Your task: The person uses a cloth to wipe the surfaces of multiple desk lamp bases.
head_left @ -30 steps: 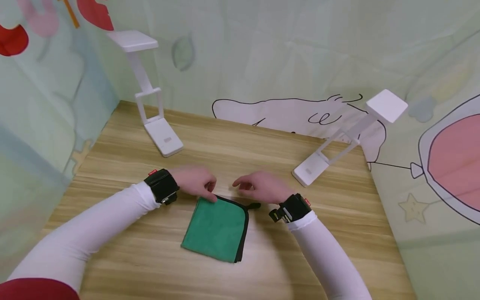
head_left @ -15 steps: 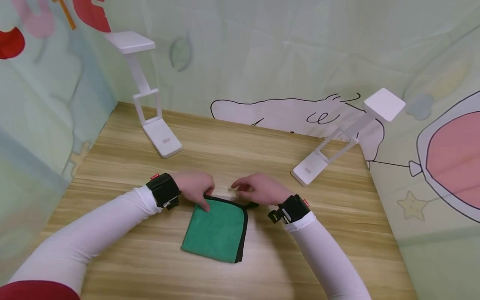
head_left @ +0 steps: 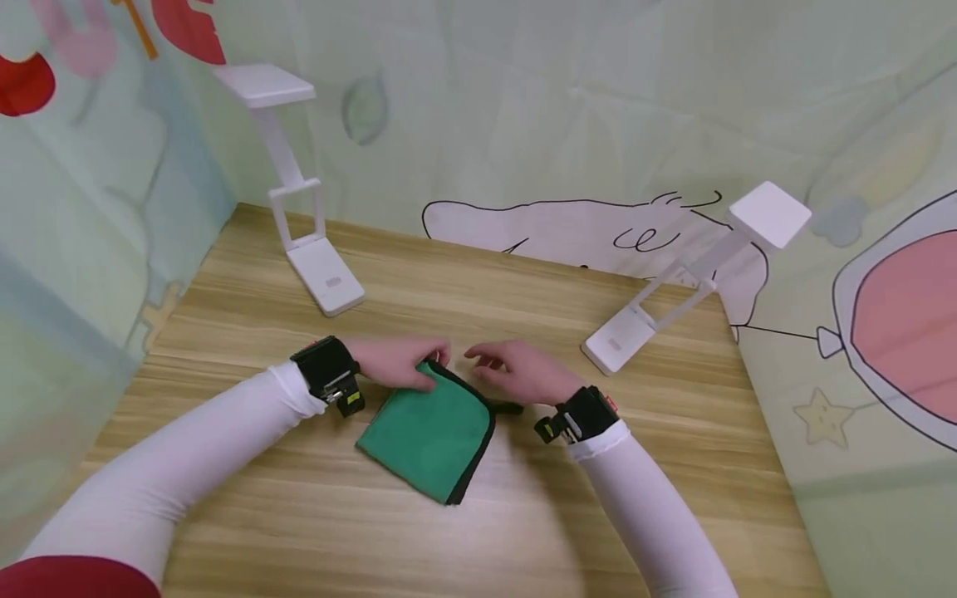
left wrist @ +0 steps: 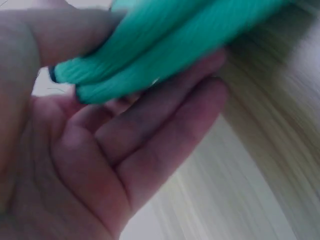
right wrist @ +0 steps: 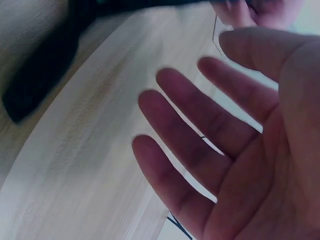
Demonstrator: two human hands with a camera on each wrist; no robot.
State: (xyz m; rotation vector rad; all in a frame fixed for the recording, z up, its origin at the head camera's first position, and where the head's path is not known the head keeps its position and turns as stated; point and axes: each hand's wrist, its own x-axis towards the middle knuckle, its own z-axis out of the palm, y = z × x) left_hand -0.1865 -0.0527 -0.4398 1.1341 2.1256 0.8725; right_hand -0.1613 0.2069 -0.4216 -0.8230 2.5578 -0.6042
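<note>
A folded green cloth with black edging lies at the middle of the table, turned at an angle. My left hand pinches its far left corner, thumb on top and fingers underneath. In the left wrist view the cloth shows two folded layers between thumb and fingers, raised off the wood. A black loop sticks out from the cloth's right corner; the right wrist view shows this loop as well. Just beyond the loop, my right hand hovers with fingers spread and relaxed, holding nothing.
A white folding lamp stands at the back left of the wooden table. Another white lamp stands to the right, close beyond the right hand. Printed fabric hangs behind the table and along both sides.
My left hand has gripped the far left corner and shifted right and away, lifting it. The cloth has turned, its near edge swinging left and away. My right hand has barely moved.
</note>
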